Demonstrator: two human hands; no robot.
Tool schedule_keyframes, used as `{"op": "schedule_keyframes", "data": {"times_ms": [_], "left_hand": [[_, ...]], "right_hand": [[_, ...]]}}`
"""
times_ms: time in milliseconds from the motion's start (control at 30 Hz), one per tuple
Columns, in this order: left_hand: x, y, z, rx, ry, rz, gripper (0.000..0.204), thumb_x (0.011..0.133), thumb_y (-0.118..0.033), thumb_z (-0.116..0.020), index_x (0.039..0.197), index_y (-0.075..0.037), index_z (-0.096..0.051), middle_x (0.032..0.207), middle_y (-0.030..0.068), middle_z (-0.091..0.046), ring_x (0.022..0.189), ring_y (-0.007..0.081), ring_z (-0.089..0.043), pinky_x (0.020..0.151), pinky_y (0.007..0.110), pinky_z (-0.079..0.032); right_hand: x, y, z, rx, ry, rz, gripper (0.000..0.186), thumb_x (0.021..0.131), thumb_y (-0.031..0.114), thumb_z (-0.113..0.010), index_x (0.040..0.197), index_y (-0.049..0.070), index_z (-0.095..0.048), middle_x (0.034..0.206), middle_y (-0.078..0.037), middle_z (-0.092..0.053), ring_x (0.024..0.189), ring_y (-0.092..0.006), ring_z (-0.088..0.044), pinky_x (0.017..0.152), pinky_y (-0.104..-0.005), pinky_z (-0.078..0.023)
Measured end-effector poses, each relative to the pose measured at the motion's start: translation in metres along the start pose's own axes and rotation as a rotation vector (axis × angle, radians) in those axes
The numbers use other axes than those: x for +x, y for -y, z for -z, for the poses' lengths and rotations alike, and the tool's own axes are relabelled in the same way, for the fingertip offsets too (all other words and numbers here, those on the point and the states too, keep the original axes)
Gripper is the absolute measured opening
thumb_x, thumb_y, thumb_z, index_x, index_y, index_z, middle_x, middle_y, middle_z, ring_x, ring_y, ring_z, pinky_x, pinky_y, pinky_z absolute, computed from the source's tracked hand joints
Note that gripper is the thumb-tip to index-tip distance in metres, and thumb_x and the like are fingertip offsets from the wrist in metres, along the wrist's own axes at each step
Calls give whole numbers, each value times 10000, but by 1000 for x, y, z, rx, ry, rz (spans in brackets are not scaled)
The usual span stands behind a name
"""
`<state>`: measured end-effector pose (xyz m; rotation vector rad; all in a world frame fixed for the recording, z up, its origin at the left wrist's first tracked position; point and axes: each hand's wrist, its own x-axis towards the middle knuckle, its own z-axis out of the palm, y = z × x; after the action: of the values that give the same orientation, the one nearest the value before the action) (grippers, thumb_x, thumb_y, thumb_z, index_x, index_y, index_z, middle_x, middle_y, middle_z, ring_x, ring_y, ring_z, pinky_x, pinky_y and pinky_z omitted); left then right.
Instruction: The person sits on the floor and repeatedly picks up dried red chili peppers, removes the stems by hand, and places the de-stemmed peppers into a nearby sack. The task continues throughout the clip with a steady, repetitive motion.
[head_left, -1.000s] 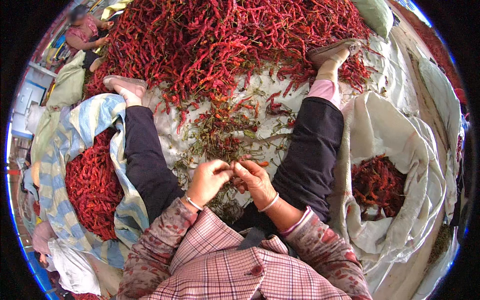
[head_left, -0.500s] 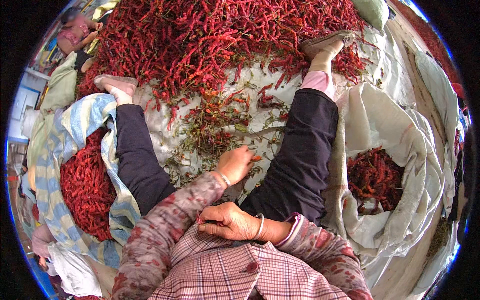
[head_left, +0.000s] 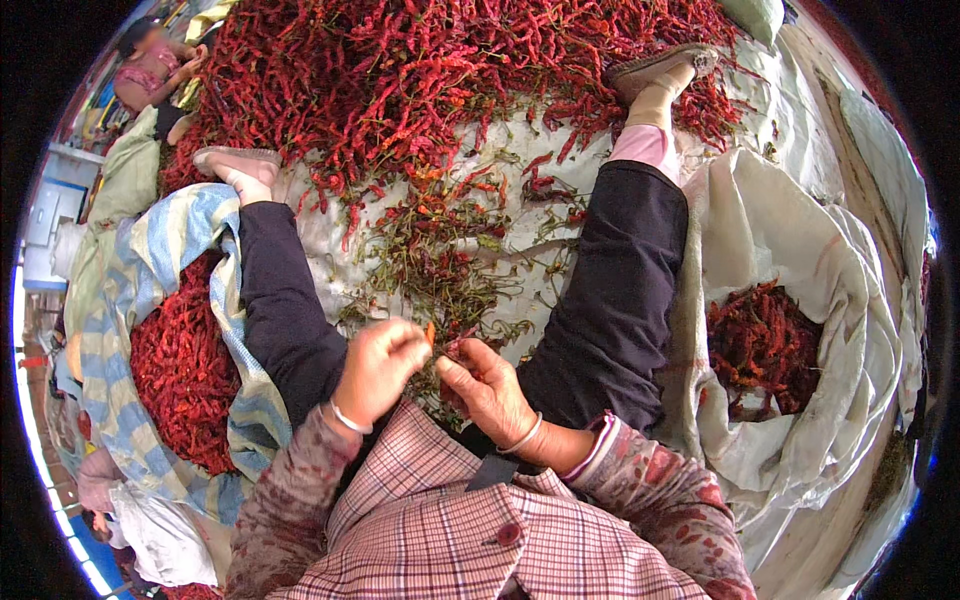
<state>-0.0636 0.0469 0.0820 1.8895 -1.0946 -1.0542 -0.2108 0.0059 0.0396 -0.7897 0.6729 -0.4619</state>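
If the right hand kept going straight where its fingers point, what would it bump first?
Probably the left hand or the orange chilli at its fingertips; the right hand points that way. Depth is unclear, so it might miss.

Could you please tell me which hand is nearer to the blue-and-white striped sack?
Left. The left hand is to the right of the striped sack; the right hand is farther right.

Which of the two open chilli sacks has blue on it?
The blue-and-white sack beside the left leg: its fabric has blue bands, while the off-white sack beside the right leg shows none.
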Motion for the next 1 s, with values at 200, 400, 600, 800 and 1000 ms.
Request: {"op": "schedule_keyframes", "data": {"times_ms": [200, 400, 600, 800, 1000], "left_hand": [[-40, 15, -12, -316, 5, 222, 100, 782, -35, -518, 845, 14, -579, 604, -27, -503, 497, 32, -427, 450, 176, -354], [8, 49, -25, 223, 85, -214, 146, 731, -101, -589, 826, 10, -589, 716, 74, -550, 622, 158, -533, 560, 281, -427], [49, 75, -81, 752, 190, -315, 203, 696, -158, -589, 863, -43, -589, 770, 126, -536, 709, 327, -548, 607, 411, -440], [48, 73, -40, 159, 132, -93, 155, 733, -162, -594, 753, -10, -613, 666, 104, -569, 611, 222, -561, 563, 324, -431], [7, 39, 9, -114, 75, 208, 149, 792, -124, -577, 752, 17, -604, 577, 7, -557, 491, 50, -477, 451, 203, -382]], "right_hand": [[-6, -31, -5, -51, 111, -124, 223, 837, 225, -550, 810, 5, -519, 608, -21, -496, 485, -83, -467, 427, -236, -389], [-17, -10, -17, -410, 625, 177, 112, 809, 111, -542, 810, -2, -549, 697, -99, -577, 649, -181, -566, 621, -289, -456], [-13, -12, -8, -373, 672, 241, 107, 808, 103, -545, 814, -4, -545, 715, -100, -579, 663, -181, -563, 630, -282, -449], [-8, -12, -3, -375, 513, 198, 114, 803, 114, -556, 823, 2, -551, 696, -89, -567, 646, -147, -546, 607, -275, -448], [5, -13, 5, -112, 20, -118, 206, 853, 236, -525, 878, 31, -530, 642, -13, -523, 503, -74, -485, 416, -199, -380]]}}
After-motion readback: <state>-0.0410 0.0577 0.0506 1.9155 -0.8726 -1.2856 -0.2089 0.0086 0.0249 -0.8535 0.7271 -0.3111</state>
